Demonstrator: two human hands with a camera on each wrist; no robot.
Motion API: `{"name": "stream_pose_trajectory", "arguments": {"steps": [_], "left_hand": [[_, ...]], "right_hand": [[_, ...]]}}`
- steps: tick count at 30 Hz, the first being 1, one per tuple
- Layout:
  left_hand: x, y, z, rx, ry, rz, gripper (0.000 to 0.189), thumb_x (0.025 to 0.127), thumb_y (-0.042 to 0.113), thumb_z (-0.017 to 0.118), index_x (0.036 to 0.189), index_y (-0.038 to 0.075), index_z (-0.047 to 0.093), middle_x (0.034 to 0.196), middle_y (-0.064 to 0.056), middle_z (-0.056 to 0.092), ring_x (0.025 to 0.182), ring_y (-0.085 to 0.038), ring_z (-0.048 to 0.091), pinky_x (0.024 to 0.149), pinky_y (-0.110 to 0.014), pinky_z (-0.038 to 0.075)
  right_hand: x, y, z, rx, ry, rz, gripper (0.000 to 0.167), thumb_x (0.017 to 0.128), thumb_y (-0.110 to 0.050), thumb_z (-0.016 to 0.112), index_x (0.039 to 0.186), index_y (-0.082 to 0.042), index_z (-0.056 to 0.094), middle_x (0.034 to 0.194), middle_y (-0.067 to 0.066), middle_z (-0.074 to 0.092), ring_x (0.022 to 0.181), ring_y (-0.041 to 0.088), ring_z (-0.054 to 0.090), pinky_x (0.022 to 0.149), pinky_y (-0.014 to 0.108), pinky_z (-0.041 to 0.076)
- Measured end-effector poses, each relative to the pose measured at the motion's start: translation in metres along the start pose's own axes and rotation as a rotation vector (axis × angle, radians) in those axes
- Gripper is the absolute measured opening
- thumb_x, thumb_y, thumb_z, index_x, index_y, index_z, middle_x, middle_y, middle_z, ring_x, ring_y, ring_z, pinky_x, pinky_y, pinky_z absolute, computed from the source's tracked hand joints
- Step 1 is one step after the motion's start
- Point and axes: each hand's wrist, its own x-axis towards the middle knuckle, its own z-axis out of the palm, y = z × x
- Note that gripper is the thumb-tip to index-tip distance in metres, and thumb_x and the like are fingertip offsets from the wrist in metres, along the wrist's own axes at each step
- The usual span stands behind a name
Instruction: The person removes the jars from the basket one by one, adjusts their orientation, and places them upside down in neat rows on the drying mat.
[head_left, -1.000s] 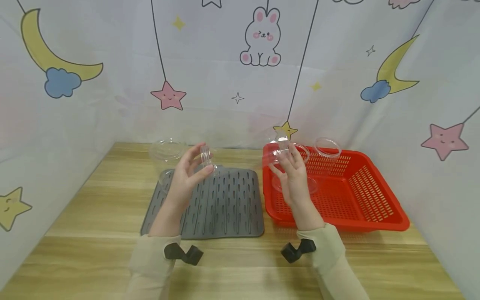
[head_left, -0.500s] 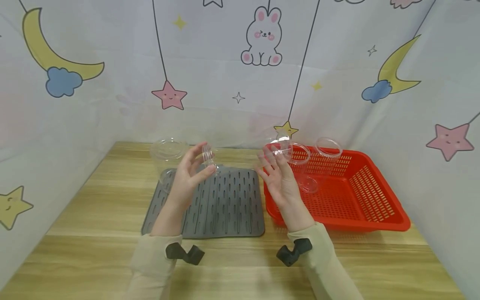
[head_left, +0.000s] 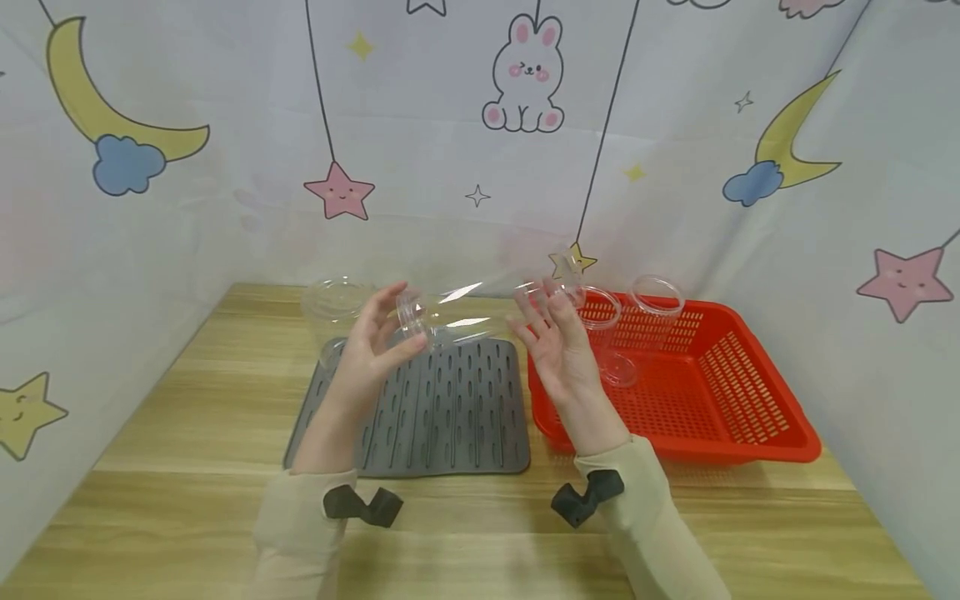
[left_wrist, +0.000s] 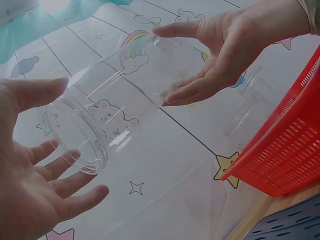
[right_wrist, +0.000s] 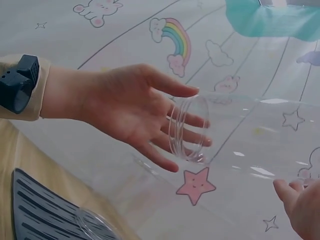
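A clear, tall cup (head_left: 472,315) lies sideways in the air between the two hands, over the back of the grey mat. The left hand (head_left: 365,357) holds its ridged end between thumb and spread fingers; in the right wrist view the fingers of the left hand (right_wrist: 130,107) show through the clear wall. At the other end the right hand (head_left: 567,358) holds the cup from below, palm turned up. The left wrist view has the right hand's thumb above the cup (left_wrist: 117,92) and its fingers beneath. Glare streaks run along the cup's side.
A ribbed grey mat (head_left: 450,417) lies on the wooden table (head_left: 165,400), with another clear cup (head_left: 339,310) standing at its back left. To the right, a red basket (head_left: 797,429) contains two clear cups. Behind hangs a patterned white cloth (head_left: 420,125).
The right hand has shifted left and its fingers have spread with the palm turning up. The cup's angle has changed, so its side now catches bright glare. The left hand has moved slightly.
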Motion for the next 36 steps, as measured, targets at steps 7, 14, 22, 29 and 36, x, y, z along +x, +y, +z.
{"name": "stream_pose_trajectory", "arguments": {"steps": [7,14,22,29,36], "left_hand": [[-0.001,0.004,-0.004,0.026,0.023,0.047,0.071,0.087,-0.008,0.056,0.15,-0.001,0.023,0.154,-0.015,0.031,0.142,-0.034,0.033,0.114,-0.057,0.031],[-0.005,0.008,-0.013,-0.045,0.17,0.153,0.054,0.088,-0.01,0.055,0.139,0.004,0.044,0.14,0.003,0.049,0.134,-0.02,0.045,0.112,-0.036,0.04],[-0.006,0.003,-0.038,-0.126,0.391,0.321,0.042,0.086,-0.011,0.058,0.124,0.008,0.06,0.128,0.001,0.06,0.118,-0.017,0.056,0.093,-0.025,0.049],[-0.009,-0.004,-0.068,-0.143,0.533,0.219,0.045,0.084,-0.018,0.056,0.121,0.008,0.061,0.121,0.004,0.063,0.115,-0.016,0.057,0.089,-0.021,0.05],[-0.016,-0.017,-0.099,0.024,0.494,-0.089,0.059,0.091,-0.009,0.056,0.146,0.003,0.039,0.145,-0.005,0.046,0.135,-0.02,0.042,0.107,-0.021,0.041]], "right_hand": [[0.005,-0.01,0.009,-0.113,-0.03,-0.072,0.061,0.091,-0.021,0.062,0.146,-0.013,0.035,0.144,0.009,0.046,0.134,0.029,0.044,0.095,0.028,0.054],[0.012,-0.018,0.017,-0.228,-0.035,-0.104,0.05,0.095,-0.011,0.052,0.143,-0.014,0.04,0.146,0.01,0.046,0.132,0.027,0.047,0.112,0.049,0.039],[0.024,-0.015,0.027,-0.414,-0.058,-0.143,0.066,0.09,-0.006,0.065,0.149,-0.013,0.037,0.145,0.011,0.049,0.131,0.023,0.051,0.104,0.035,0.049],[0.036,-0.005,0.027,-0.513,-0.086,-0.136,0.076,0.083,-0.015,0.078,0.149,-0.014,0.038,0.146,0.012,0.048,0.133,0.025,0.05,0.107,0.039,0.046],[0.046,0.006,0.032,-0.58,-0.068,-0.081,0.071,0.087,0.001,0.066,0.149,-0.012,0.036,0.148,0.011,0.046,0.136,0.027,0.047,0.109,0.042,0.043]]}}
